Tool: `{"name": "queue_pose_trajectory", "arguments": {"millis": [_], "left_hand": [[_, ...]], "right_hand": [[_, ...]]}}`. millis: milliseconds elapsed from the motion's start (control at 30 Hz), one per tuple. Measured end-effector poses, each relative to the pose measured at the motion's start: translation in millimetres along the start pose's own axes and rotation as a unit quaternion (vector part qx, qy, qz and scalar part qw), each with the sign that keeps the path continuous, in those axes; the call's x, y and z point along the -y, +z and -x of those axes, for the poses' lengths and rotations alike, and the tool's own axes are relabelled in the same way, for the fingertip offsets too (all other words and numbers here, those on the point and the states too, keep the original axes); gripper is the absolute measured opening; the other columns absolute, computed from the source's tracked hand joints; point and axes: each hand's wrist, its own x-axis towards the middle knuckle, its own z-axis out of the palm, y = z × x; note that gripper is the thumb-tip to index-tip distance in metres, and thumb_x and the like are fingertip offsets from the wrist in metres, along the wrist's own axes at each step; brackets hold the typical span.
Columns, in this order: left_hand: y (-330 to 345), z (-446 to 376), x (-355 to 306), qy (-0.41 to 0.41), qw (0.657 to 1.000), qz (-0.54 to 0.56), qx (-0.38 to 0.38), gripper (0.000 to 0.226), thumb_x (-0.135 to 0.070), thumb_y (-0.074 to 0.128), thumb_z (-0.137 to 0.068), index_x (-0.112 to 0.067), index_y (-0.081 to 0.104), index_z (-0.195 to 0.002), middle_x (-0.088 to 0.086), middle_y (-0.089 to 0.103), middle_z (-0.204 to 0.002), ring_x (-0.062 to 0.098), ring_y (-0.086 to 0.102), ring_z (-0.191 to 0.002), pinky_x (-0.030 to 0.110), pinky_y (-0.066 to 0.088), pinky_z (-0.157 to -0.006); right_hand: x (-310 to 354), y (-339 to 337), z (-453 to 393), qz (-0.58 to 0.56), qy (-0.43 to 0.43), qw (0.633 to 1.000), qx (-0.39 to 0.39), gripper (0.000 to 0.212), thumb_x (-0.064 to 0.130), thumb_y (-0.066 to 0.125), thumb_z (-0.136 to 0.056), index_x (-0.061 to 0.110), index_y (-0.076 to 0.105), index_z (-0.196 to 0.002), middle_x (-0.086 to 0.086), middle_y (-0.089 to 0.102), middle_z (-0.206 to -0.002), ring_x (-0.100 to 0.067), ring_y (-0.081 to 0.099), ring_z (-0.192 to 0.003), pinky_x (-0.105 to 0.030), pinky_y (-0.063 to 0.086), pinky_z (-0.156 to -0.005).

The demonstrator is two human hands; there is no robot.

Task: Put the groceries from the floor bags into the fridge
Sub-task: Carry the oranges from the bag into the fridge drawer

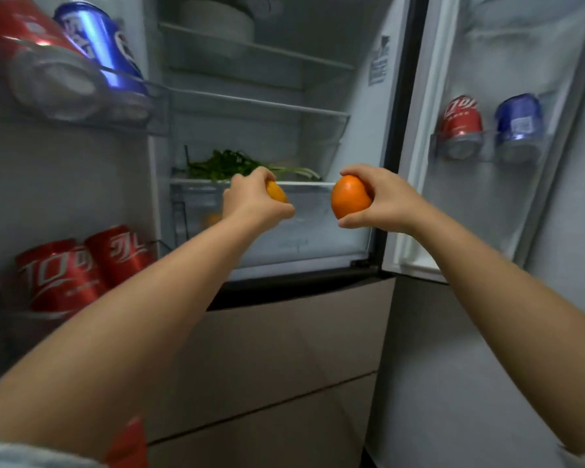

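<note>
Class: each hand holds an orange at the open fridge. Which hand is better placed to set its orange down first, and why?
Left, probably. The left hand holds its orange right at the drawer front below the greens; the right hand with its orange is off by the fridge's edge.

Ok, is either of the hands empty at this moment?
No: the left hand grips a mostly hidden orange fruit, and the right hand holds an orange, both in front of the open fridge.
</note>
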Motion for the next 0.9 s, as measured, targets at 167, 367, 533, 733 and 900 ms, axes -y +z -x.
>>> {"name": "queue_pose_trajectory", "arguments": {"millis": [167,367,533,733,900], "left_hand": [[15,-107,6,-0.044,0.998,-0.034,0.009,0.053,-0.026,0.07,-0.077,-0.016,0.05,-0.125,0.012,0.05,-0.128,0.031,0.051,-0.114,0.033,0.046,-0.087],[10,-211,27,-0.115,0.99,-0.068,0.047,0.054,-0.023,0.07,-0.077,-0.011,0.049,-0.125,0.014,0.045,-0.107,0.032,0.049,-0.092,0.036,0.048,-0.075],[25,-260,52,-0.116,0.953,-0.244,0.139,0.054,-0.023,0.07,-0.079,-0.012,0.05,-0.128,0.008,0.043,-0.107,0.026,0.048,-0.09,0.029,0.049,-0.063],[48,-302,69,-0.113,0.879,-0.376,0.271,0.05,-0.022,0.072,-0.078,-0.014,0.055,-0.125,0.006,0.055,-0.122,0.021,0.052,-0.088,0.023,0.046,-0.046],[91,-323,91,-0.14,0.824,-0.419,0.355,0.048,-0.023,0.07,-0.08,-0.011,0.057,-0.125,0.009,0.06,-0.127,0.02,0.054,-0.084,0.01,0.04,-0.031]], "right_hand": [[-31,6,-103,0.075,-0.03,0.996,-0.029,0.075,0.028,0.077,-0.069,0.023,0.039,-0.134,-0.006,0.046,-0.136,-0.026,0.046,-0.121,-0.033,0.04,-0.09],[-45,33,-223,0.134,-0.034,0.99,0.008,0.072,0.033,0.078,-0.066,0.023,0.044,-0.129,-0.007,0.053,-0.13,-0.027,0.052,-0.115,-0.036,0.045,-0.091],[-47,78,-299,0.214,-0.085,0.945,0.23,0.065,0.03,0.078,-0.067,0.022,0.046,-0.123,-0.002,0.049,-0.112,-0.026,0.055,-0.103,-0.038,0.052,-0.085],[-71,153,-368,0.343,-0.137,0.838,0.402,0.065,0.034,0.076,-0.068,0.02,0.045,-0.123,-0.003,0.045,-0.108,-0.031,0.057,-0.108,-0.045,0.052,-0.092],[-98,194,-394,0.344,-0.16,0.79,0.482,0.059,0.031,0.072,-0.075,0.011,0.046,-0.123,-0.009,0.052,-0.119,-0.032,0.057,-0.109,-0.043,0.053,-0.09]]}}
